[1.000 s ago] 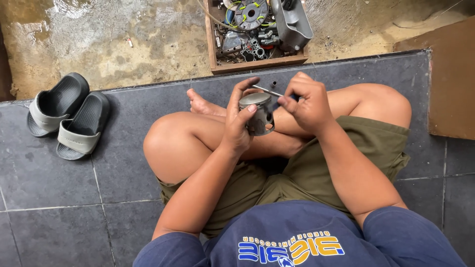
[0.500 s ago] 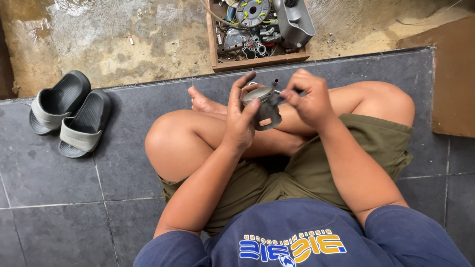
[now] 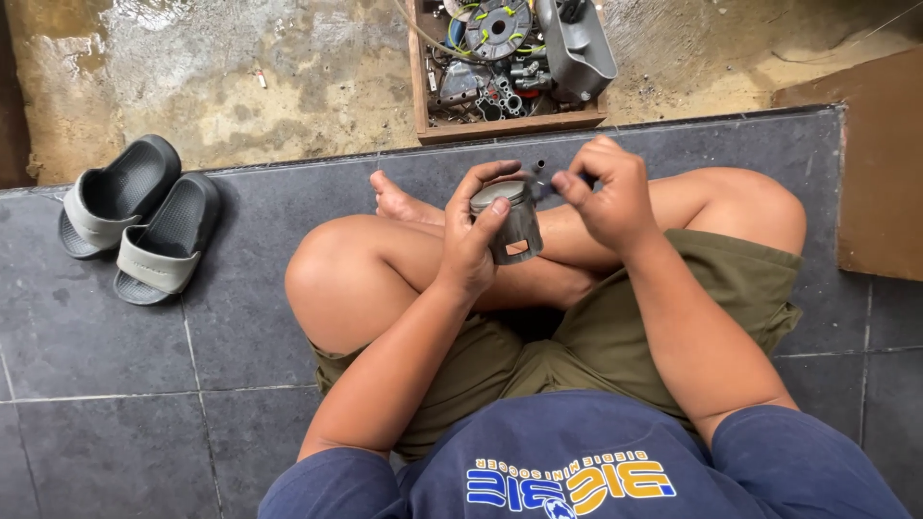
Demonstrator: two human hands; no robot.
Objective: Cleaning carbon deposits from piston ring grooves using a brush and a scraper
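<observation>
Piston tilted upright now, in left-hand grip.

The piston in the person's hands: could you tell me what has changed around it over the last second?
The right hand has lifted its thin tool from lying across the piston top to pointing up beside it. The left hand keeps its grip on the piston. Sandals and parts box are unmoved.

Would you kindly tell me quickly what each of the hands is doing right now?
Left hand: closed around a grey metal piston, holding it up over the lap.
Right hand: fingers pinched on a small thin tool at the piston's top.
</observation>
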